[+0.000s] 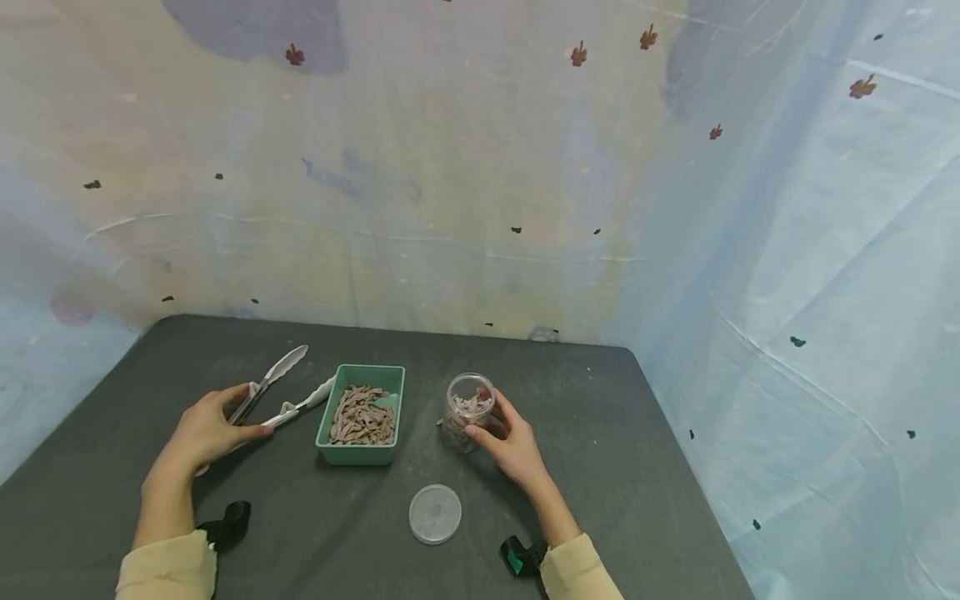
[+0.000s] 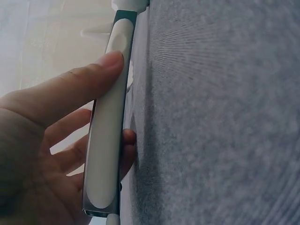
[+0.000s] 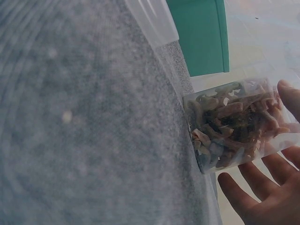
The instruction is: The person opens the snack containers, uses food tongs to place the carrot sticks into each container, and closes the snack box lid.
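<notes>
My left hand point(image 1: 206, 429) grips a pair of tongs point(image 2: 103, 154) by the handles, thumb on one arm and fingers around the other side. Their white scalloped tips point(image 1: 287, 364) are spread apart and point toward the back, one close to the green tray's left side. The green tray point(image 1: 358, 455) holds many brownish dried strips point(image 1: 360, 418). To its right, my right hand point(image 1: 517, 450) holds a clear jar point(image 3: 234, 124) between thumb and fingers. The jar stands on the table uncapped, with similar strips inside. A round translucent lid point(image 1: 435, 515) lies flat in front of the jar.
The dark cloth-covered table point(image 1: 615, 500) ends at a patterned hanging sheet point(image 1: 420, 283) behind, and another runs along the right side. A small clear object point(image 1: 543, 333) shows at the far edge. Black wrist mounts point(image 1: 225, 525) sit below both hands.
</notes>
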`<state>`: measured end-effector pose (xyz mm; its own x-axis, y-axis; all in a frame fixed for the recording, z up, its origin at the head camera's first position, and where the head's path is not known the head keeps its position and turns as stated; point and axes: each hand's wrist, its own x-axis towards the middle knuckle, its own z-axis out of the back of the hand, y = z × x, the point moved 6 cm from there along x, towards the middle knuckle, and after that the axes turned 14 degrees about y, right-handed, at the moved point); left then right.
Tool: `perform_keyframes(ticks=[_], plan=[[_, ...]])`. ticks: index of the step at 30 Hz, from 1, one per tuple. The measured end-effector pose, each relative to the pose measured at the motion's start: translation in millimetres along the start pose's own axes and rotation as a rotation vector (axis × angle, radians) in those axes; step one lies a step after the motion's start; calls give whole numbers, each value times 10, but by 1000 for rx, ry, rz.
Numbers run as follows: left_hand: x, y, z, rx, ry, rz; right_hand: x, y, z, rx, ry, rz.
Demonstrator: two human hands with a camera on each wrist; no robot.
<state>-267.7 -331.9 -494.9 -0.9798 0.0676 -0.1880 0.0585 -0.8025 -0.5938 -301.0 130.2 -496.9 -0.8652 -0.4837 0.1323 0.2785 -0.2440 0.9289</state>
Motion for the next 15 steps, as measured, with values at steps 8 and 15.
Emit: perform_keyframes(ticks=[8, 15], plan=[[26, 21, -32, -4, 32, 29, 5, -3, -4, -12, -7, 20], [31, 8, -23, 3, 32, 27, -3, -13, -8, -12, -11, 11]])
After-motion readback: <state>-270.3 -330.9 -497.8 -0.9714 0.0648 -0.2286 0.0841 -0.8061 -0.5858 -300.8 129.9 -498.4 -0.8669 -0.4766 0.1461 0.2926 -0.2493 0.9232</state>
